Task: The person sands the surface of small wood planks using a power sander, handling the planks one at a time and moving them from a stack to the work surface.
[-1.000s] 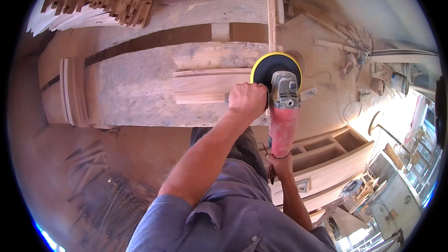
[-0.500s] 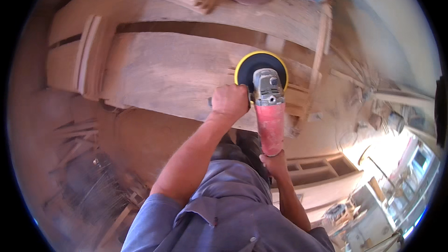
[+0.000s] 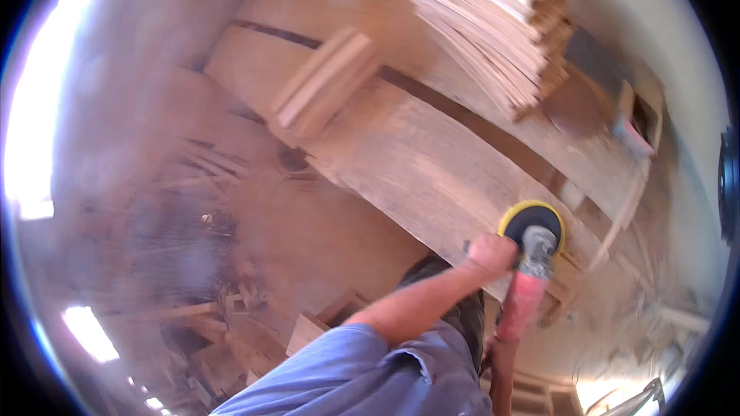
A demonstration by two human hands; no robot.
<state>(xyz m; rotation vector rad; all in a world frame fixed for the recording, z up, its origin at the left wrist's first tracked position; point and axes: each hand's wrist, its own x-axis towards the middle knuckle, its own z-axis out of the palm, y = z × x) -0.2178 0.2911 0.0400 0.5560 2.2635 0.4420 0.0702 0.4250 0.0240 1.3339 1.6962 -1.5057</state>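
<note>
A red and grey power sander with a round black and yellow pad is held in both hands over the right end of a wooden workbench. My left hand is closed round the side handle, close to the pad. At the rear end of the red body, my right hand grips the tool, its fingers partly hidden. The pad lies at the bench top; whether it touches the wood I cannot tell.
Short boards lie across the bench's left part. A tall stack of boards stands at the back, near a small open box. Dark gaps run between the bench planks. Wood scraps litter the floor at left.
The view has swung left, so bench, sander and hands appear further right and lower, and the bench looks slanted. Both hands keep their hold on the sander.
</note>
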